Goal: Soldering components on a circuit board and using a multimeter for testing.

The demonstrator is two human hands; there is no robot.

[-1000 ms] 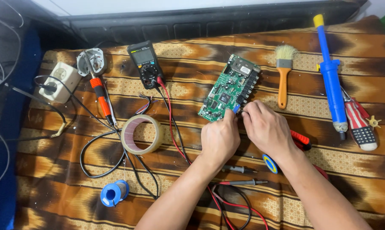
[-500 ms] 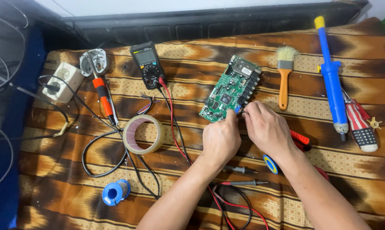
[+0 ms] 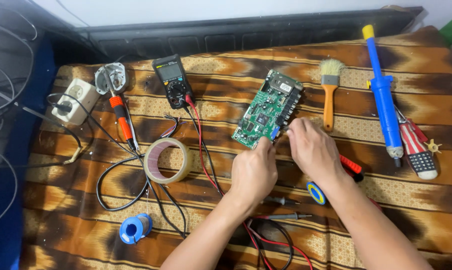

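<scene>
A green circuit board (image 3: 268,110) lies tilted on the brown patterned cloth (image 3: 211,55), near the middle. My left hand (image 3: 253,172) pinches the board's near edge with closed fingers. My right hand (image 3: 313,150) is beside it, fingertips closed at the board's near right corner by a small blue connector (image 3: 275,132). What exactly the fingertips grip is hidden. A black multimeter (image 3: 172,85) lies to the board's left, its red and black leads running under my forearms to two probes (image 3: 286,216).
Left: tape roll (image 3: 168,161), orange-handled soldering iron (image 3: 121,117), white socket block (image 3: 76,100), blue solder spool (image 3: 135,228), loose black cables. Right: brush (image 3: 329,95), blue desoldering pump (image 3: 383,95), red-handled tool (image 3: 351,167), small yellow-blue roll (image 3: 316,192).
Both hands stay at the board's near edge with only slight finger movement. The board has not visibly shifted.
</scene>
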